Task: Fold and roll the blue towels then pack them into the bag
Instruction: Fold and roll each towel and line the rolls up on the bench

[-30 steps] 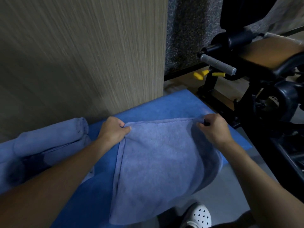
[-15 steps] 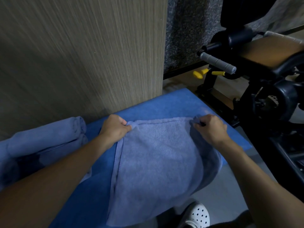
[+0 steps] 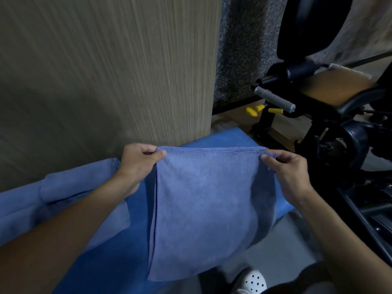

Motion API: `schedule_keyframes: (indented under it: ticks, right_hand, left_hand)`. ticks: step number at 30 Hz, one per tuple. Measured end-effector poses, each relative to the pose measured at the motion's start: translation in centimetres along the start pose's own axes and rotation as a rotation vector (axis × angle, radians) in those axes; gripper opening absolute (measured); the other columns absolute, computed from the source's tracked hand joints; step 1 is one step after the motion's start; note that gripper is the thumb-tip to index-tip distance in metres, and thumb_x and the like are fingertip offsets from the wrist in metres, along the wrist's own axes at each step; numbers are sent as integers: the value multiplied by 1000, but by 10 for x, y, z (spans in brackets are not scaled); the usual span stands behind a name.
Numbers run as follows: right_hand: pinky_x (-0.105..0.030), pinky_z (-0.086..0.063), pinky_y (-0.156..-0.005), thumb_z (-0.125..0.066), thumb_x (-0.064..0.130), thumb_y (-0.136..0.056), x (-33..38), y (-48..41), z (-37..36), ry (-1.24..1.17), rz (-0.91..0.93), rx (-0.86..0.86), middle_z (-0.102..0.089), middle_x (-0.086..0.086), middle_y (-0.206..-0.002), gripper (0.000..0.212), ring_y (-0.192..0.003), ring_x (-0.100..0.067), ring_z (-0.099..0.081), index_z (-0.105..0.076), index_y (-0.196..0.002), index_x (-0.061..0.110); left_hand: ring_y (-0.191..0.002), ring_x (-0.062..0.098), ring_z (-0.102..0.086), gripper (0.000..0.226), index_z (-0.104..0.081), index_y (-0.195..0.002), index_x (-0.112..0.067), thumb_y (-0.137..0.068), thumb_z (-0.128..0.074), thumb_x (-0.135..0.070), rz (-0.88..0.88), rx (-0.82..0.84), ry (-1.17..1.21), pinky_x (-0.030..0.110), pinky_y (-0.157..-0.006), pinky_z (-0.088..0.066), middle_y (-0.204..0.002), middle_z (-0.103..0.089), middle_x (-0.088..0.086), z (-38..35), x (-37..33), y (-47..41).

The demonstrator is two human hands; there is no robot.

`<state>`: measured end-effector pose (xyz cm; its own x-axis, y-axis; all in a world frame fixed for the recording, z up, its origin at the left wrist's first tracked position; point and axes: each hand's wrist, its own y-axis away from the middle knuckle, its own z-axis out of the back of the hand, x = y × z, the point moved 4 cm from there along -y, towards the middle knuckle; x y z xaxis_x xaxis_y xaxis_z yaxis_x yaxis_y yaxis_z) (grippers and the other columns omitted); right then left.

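Above blue padding, both hands (image 3: 140,161) (image 3: 290,172) pinch a folded terry towel (image 3: 203,204).

Dim indoor light; wide-angle bending at edges (left side smeared); soft shadows throughout

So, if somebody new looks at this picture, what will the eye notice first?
First, the folded blue towel in the centre, held by its top corners: the left hand pinches one, the right hand the other. Then the other towels bunched at the left on the blue surface, and a black exercise machine at the right.
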<state>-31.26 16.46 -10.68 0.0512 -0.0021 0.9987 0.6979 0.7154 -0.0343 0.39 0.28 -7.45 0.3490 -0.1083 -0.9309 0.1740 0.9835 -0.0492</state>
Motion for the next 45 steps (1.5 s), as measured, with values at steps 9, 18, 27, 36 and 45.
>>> schedule_keyframes:
  ticks: [9, 18, 27, 36, 45]
  right_hand:
    - [-31, -46, -64, -79, 6, -75, 85, 38, 32, -71, 87, 78, -61, -5, -65, 24, -66, -19, -56, -64, -61, 18]
    - [-29, -52, -72, -72, 29, -73, 165, 79, 51, -46, 216, 221, -67, -3, -74, 12, -73, -15, -60, -68, -70, 18]
    - [-14, -52, -60, -62, 6, -91, 201, 88, 68, 23, 289, 183, -66, -3, -86, 18, -70, -1, -65, -60, -108, 10]
    - [-9, -44, -52, -53, 8, -98, 217, 101, 69, 190, 380, 131, -61, -1, -76, 9, -57, 7, -55, -60, -93, 6]
    - [-12, -42, -50, -54, 11, -99, 229, 108, 67, 284, 424, 134, -58, -2, -72, 14, -55, 4, -50, -62, -88, 8]
  left_hand:
    - [-90, 21, -66, 26, -80, -77, -20, -95, -61, -13, -99, 151, 273, 42, -99, -50, -89, -75, 9, 51, -71, 54]
    - [-90, 22, -57, 16, -80, -78, -24, -89, -69, -20, -204, 59, 251, 54, -102, -44, -94, -69, 16, 88, -120, 83]
    - [-75, 14, -63, 16, -72, -78, -16, -85, -72, -1, -247, -97, 280, 27, -76, -54, -68, -72, -7, 105, -148, 102]
    - [-67, 3, -60, 26, -62, -91, -19, -88, -64, 7, -309, -47, 296, 14, -62, -50, -83, -66, 1, 101, -165, 112]
    - [-72, 8, -62, 23, -67, -91, -16, -97, -53, 2, -208, 114, 95, 18, -66, -50, -85, -68, 8, 102, -172, 114]
